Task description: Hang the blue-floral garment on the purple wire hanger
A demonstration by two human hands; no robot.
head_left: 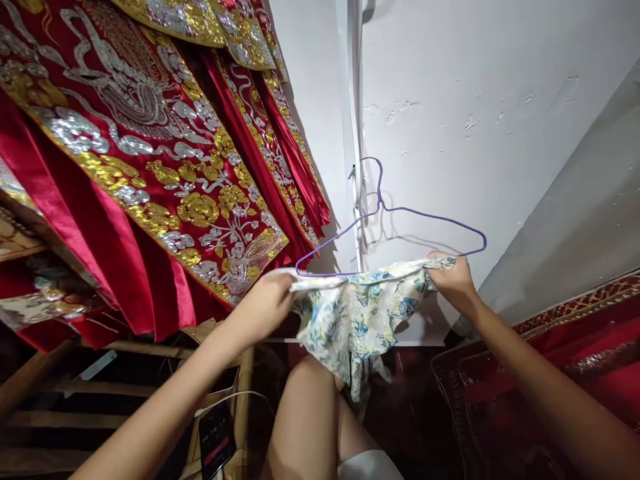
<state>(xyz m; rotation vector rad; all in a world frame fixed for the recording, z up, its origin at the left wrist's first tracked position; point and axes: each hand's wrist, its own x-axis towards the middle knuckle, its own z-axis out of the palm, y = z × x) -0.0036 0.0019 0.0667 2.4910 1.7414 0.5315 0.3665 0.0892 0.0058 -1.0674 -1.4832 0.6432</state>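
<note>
A white garment with blue and yellow flowers hangs stretched between my hands, its lower part loose and crumpled. My left hand is closed on its top left corner, and my right hand grips the top right corner. Along that top edge runs the lower bar of a purple clothes hanger. The bar's left part shows in front of the cloth; the stretch toward my right hand is hidden. Upright, the hanger has its hook near a vertical white strip on the wall; whether it hangs from anything I cannot tell.
Red cloth hangings with gold and silver sequins fill the left. Below them, a phone with a cable lies on a wooden slatted frame. A scuffed white wall stands ahead. Red patterned fabric is at the right.
</note>
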